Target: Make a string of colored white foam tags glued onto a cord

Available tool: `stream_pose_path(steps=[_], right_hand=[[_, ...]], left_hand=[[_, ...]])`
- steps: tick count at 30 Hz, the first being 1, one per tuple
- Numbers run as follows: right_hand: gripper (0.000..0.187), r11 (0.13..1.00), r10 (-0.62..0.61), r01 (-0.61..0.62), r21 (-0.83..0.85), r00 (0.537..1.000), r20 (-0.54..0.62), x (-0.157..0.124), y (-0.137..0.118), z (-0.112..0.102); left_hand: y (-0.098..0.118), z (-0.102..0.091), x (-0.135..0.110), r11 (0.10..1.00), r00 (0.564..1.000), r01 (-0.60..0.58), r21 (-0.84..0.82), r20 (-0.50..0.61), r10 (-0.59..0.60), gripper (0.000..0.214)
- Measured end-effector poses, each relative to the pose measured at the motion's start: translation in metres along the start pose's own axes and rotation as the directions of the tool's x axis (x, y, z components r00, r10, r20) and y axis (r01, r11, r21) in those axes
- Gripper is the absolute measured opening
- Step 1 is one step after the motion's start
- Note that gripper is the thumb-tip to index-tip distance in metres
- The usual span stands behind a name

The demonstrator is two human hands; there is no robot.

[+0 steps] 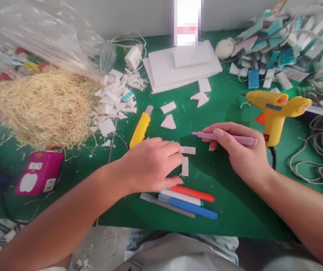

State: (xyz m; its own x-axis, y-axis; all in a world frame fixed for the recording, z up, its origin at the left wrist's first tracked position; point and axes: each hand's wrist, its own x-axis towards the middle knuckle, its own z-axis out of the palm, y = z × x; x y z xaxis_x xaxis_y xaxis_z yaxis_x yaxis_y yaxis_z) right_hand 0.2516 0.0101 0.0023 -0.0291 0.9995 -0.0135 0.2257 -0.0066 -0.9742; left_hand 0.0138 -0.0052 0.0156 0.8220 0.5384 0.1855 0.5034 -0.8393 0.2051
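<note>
My left hand (150,163) rests knuckles-up on the green mat (229,203), its fingertips pinched on a small white foam piece (185,166); a second white strip (188,150) lies just above it. My right hand (242,150) is closed around a pink marker (225,137), held level with its tip pointing left toward the foam pieces. Just below my left hand lie several markers: a red one (192,193), a white one (180,197), a blue one (188,206) and a grey one (167,205).
A yellow utility knife (140,128) lies above my left hand. A yellow glue gun (276,111) stands at right beside tangled cords (319,150). White foam sheets (182,66) and scraps (116,101), a straw heap (45,105), a magenta box (38,172) and a clutter pile (280,45) surround the mat.
</note>
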Motion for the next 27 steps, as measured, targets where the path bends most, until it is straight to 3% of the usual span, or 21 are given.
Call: stream_pose_path(steps=[3,6,10,15,18,23,27], right_hand=[[0.021,1.0,-0.001,0.001,0.004,1.0,0.008,0.0,-0.001,0.0],[0.017,1.0,-0.01,0.01,0.017,1.0,0.011,0.0,-0.001,0.0],[0.014,1.0,-0.008,0.008,0.021,1.0,0.0,0.0,-0.002,0.001],[0.017,1.0,0.001,-0.001,0.003,1.0,0.004,0.0,-0.001,0.0],[0.02,1.0,0.009,-0.009,0.007,1.0,0.014,0.0,0.0,-0.001],[0.017,1.0,0.006,-0.006,0.01,1.0,0.024,0.0,0.0,-0.002],[0.017,1.0,0.002,-0.002,-0.013,1.0,0.029,0.0,-0.001,-0.001]], left_hand=[[0.0,0.001,0.002,0.999,0.999,-0.031,-0.039,-0.041,0.029,0.016],[0.001,0.006,0.003,0.997,0.997,-0.065,-0.052,-0.039,0.063,0.03],[0.0,0.014,0.003,0.997,0.997,-0.076,-0.014,-0.031,0.076,0.021],[0.001,0.018,0.005,0.995,0.991,-0.004,0.097,-0.135,0.017,0.015],[-0.001,0.02,0.007,0.993,0.984,0.048,0.109,-0.176,-0.029,0.023],[-0.007,0.027,0.009,0.99,0.979,0.088,0.108,-0.193,-0.066,0.036],[-0.009,0.03,0.011,0.993,0.978,0.072,0.097,-0.2,-0.051,0.029]])
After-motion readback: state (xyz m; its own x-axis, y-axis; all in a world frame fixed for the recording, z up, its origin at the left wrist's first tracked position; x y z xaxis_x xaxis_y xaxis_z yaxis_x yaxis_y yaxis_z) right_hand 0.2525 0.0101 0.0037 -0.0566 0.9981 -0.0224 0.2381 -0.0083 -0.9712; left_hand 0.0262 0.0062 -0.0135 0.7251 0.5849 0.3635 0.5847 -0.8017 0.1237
